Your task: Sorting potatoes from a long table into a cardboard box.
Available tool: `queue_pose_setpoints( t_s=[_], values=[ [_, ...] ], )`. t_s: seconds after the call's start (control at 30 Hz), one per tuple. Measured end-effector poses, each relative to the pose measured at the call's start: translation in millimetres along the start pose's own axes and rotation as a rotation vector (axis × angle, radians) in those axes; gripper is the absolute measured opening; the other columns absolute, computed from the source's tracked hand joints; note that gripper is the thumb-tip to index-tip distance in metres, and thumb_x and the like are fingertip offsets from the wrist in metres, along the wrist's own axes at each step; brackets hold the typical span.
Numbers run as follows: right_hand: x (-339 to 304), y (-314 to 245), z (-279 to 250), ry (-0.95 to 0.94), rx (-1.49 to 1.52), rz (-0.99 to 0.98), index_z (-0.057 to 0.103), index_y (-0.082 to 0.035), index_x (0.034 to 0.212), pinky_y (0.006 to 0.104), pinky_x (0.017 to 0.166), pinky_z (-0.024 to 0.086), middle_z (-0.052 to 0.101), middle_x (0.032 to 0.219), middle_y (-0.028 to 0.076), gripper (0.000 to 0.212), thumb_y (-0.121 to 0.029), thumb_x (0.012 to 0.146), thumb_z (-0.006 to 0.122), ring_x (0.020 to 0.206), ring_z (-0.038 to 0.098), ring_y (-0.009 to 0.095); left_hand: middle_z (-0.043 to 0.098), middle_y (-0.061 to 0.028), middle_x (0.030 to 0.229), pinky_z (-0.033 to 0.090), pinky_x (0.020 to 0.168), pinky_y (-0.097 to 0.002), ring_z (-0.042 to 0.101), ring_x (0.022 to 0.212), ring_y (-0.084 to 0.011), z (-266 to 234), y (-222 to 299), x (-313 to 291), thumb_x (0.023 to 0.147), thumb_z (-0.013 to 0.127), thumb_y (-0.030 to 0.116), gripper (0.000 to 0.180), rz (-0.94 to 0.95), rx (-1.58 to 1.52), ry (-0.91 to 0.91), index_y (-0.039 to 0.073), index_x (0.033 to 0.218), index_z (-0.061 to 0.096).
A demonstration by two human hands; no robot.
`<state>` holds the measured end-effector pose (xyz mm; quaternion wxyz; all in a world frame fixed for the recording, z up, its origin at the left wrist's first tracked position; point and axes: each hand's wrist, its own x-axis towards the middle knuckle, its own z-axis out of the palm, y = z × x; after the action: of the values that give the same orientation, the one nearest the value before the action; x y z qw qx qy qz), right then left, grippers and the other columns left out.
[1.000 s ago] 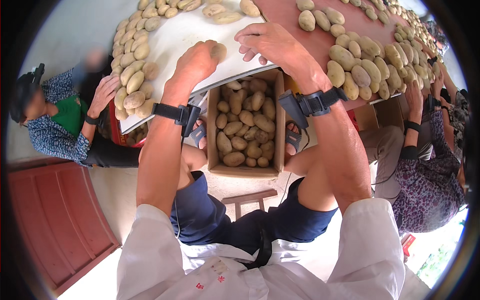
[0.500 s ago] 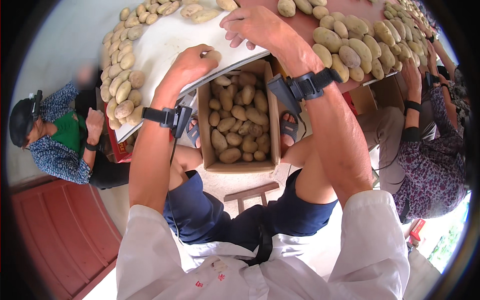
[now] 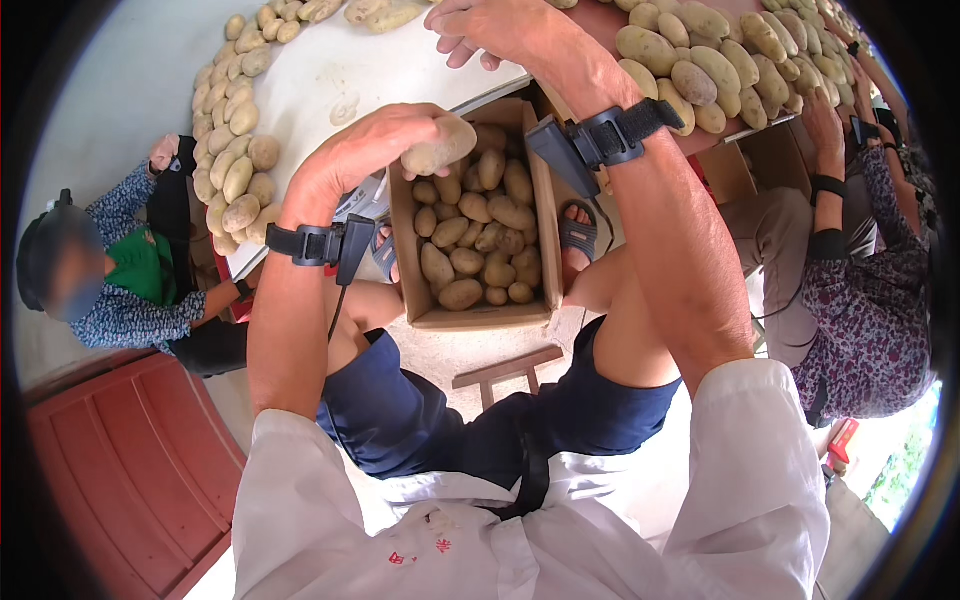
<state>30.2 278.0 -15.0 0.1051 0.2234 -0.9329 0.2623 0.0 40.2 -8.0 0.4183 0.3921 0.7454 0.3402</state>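
Note:
My left hand (image 3: 372, 145) is closed around a potato (image 3: 441, 148), which it holds at the near edge of the white tabletop (image 3: 330, 110), above the far left corner of a cardboard box (image 3: 482, 319). Several potatoes (image 3: 484, 238) fill the box between my feet. Farther up and to the right, my right hand (image 3: 500, 32) hovers by the tabletop with its fingers apart and nothing visible in it. Just beyond it lie a few potatoes (image 3: 392, 15) at the top of the view.
A curved row of potatoes (image 3: 236, 175) lines the table's left edge. Another heap (image 3: 715, 70) covers the reddish table part at right. People sit at left (image 3: 135, 270) and right (image 3: 860, 320). A small wooden stool (image 3: 508, 367) stands beneath me.
My left hand has brought its potato off the tabletop toward me, to the box's far corner. My right hand has shifted slightly left and away. The person at left has turned and lowered an arm.

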Motion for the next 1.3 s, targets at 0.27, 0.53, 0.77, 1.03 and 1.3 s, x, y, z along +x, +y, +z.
queue_pose_setpoints(
  t_s=[0.27, 0.53, 0.77, 1.03, 1.3],
  values=[
    [-1.5, -6.2, 6.9, 0.137, 0.978, 0.354, 0.068, -0.002, 0.105, 0.026, 0.05, 0.049, 0.072, 0.086, 0.008, 0.016, -0.011, 0.101, 0.056, 0.071, 0.072, 0.017, 0.068, -0.018, 0.124, 0.048, 0.1, -0.0357, 0.063, 0.114, -0.0268, 42.7, -8.0, 3.8, 0.086, 0.065, 0.03, 0.056, -0.034, 0.315, -0.293, 0.0, 0.133, 0.062],
    [2.7, 4.3, 17.4, 0.128, 1.093, 0.304, 0.068, 0.001, 0.103, 0.0269, 0.051, 0.051, 0.071, 0.085, 0.01, 0.015, -0.008, 0.1, 0.057, 0.067, 0.07, 0.018, 0.066, -0.0197, 0.13, 0.049, 0.101, -0.0403, 0.064, 0.119, -0.0343, 93.4, -24.0, -1.4, 0.086, 0.065, 0.026, 0.055, -0.163, 0.461, -0.446, 0.007, 0.137, 0.062],
    [2.7, -31.6, -7.0, 0.077, 1.056, 0.274, 0.069, 0.002, 0.104, 0.0236, 0.062, 0.053, 0.07, 0.087, 0.007, 0.017, -0.013, 0.1, 0.062, 0.08, 0.07, 0.015, 0.062, -0.0251, 0.131, 0.048, 0.104, -0.0463, 0.06, 0.124, -0.0404, 88.3, -51.5, 3.8, 0.091, 0.066, 0.019, 0.054, -0.188, 0.542, 0.099, 0.004, 0.141, 0.056],
    [-3.9, -48.6, -16.9, 0.092, 0.505, 0.57, 0.072, -0.001, 0.116, 0.0314, 0.064, 0.058, 0.077, 0.097, 0.008, 0.035, -0.022, 0.095, 0.054, 0.081, 0.073, 0.017, 0.06, -0.0269, 0.135, 0.048, 0.104, -0.0459, 0.058, 0.127, -0.041, 94.7, -54.6, 14.0, 0.094, 0.07, 0.023, 0.056, -0.247, 0.599, 0.189, -0.001, 0.142, 0.053],
    [-7.9, -45.5, -15.9, 0.172, 0.555, 0.551, 0.074, 0.0, 0.103, 0.0315, 0.062, 0.056, 0.076, 0.092, 0.01, 0.03, -0.021, 0.093, 0.056, 0.075, 0.074, 0.019, 0.073, -0.0221, 0.112, 0.053, 0.095, -0.0465, 0.068, 0.108, -0.0408, 84.8, -17.0, 6.4, 0.09, 0.071, 0.027, 0.051, -0.266, 0.631, 0.058, 0.0, 0.133, 0.063]
  ],
)
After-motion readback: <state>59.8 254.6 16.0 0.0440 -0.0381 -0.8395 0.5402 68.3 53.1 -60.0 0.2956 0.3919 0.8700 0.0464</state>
